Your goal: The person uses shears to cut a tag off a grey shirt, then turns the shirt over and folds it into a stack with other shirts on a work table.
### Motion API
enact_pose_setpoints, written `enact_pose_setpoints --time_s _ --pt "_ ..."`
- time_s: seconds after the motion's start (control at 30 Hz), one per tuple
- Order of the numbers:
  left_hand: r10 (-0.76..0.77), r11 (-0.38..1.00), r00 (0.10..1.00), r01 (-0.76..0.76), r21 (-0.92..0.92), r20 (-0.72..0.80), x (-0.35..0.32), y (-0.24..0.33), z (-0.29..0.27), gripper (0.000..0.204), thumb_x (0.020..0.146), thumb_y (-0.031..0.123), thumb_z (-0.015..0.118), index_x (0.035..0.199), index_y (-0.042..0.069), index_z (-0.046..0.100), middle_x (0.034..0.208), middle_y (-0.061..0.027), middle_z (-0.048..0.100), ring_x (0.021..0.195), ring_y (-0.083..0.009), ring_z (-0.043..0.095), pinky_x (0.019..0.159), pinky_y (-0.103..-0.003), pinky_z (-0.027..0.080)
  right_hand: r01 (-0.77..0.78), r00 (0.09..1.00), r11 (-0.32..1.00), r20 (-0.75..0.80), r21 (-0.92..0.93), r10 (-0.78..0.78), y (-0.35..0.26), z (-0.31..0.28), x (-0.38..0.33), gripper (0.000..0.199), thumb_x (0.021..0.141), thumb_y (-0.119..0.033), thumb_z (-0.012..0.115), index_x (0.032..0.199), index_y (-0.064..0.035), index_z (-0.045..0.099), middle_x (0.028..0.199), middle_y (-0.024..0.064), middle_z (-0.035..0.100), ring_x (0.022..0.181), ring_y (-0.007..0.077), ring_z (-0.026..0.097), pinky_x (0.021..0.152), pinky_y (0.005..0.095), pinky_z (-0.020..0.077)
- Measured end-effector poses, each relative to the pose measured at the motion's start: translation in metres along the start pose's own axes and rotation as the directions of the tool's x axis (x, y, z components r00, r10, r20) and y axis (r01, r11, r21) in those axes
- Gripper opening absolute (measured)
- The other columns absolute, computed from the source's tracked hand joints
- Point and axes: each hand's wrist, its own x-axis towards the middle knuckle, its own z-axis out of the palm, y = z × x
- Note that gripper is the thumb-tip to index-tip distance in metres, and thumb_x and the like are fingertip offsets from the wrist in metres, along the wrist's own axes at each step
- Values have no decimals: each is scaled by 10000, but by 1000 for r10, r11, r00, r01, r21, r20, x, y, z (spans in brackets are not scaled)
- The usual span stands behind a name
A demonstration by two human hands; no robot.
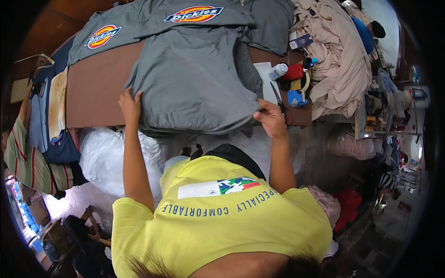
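A grey sleeveless shirt [190,81] lies spread over the brown table, its near edge hanging a little past the table's front. My left hand [130,105] pinches the shirt's left edge between thumb and fingers. At the near right corner, my right hand [272,121] grips the cloth by its edge and draws it outward. A pair of scissors [279,98] lies just beyond my right hand, partly hidden by it. Farther back, more grey shirts [143,23] with red, yellow and blue printed badges overlap the far side of the table.
Right of the shirt stand a white bottle [278,71], a red container [294,72] and a blue tape dispenser [296,98]. Beige cloth [336,55] is heaped at the right. White plastic bags [113,160] bulge below the brown table [97,88]. Another person in striped clothing [21,153] is at the left.
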Motion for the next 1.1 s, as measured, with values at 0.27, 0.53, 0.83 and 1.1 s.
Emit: enact_pose_setpoints --time_s 0.27,0.53,0.83,1.1 --pt "-78 997 996 78 2 38 2 18 -96 304 723 297 685 813 34 561 800 -128 595 730 -305 564 638 -378 433 193 962 979 -186 -58 -201 -79 -19 -41 259 763 -127 668 965 14 589 860 54 562 598 96 495 493 211 373" --pt "165 832 984 -172 -527 -61 75 57 -242 227 836 228 584 873 7 549 710 41 465 669 -70 412 606 -205 352 376 878 926 -335 38 -343 -122 -12 -24 227 807 -152 618 970 -24 528 901 85 588 751 184 605 590 270 513" --pt "247 910 918 -330 -252 -309 252 77 -114 266 829 87 579 1076 26 500 942 -105 591 835 -173 565 705 -273 464 593 563 689 -397 -416 -724 -66 -52 164 346 820 -77 587 1129 -25 442 1056 118 530 897 253 576 790 320 468" --pt "381 918 913 -356 -174 144 21 -33 -17 432 740 231 655 1126 80 532 1174 -196 476 1097 -372 434 919 -464 346 170 916 367 10 -914 -401 96 -41 25 312 732 -24 581 1043 -52 579 1131 112 524 1088 272 484 915 343 373"
